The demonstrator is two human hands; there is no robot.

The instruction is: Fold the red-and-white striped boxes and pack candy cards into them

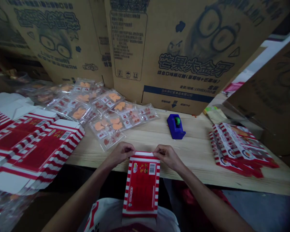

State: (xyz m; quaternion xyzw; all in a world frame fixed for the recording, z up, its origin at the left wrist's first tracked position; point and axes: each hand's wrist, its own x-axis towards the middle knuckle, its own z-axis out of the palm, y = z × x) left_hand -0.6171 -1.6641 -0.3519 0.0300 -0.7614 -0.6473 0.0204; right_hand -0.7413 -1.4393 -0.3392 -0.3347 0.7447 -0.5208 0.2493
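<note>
My left hand (120, 154) and right hand (168, 157) are both on a flat red-and-white striped cardboard box (141, 190), directly in front of me at the near edge of the table, its long side running toward my body. Both grips are pinches, not spread: fingers curl over the far end of the box, left hand at one corner and right hand at the other, pressed onto the card. The thumbs are hidden, so I cannot tell exactly how they sit. The box's red panel faces up, with a barcode just below my right hand. Its near end overlaps a white bag with red print (169, 219) at my lap. Ahead of my left hand lies a loose spread of clear plastic packets holding orange heart-like shapes (106, 111), the nearest almost touching my knuckles. Farther left sits a wide stack of flat red-and-white striped cardboard blanks (36, 145). Ahead of my right hand, a blue plastic tape dispenser (176, 127) with a green centre stands on the pale wood-grain table (198, 158). Well off to the right lies a fanned pile of red-and-white printed boxes (239, 149). Beyond everything, tall tan corrugated cartons printed with cartoon faces and Chinese lettering (190, 54) stand along the back of the table.
</note>
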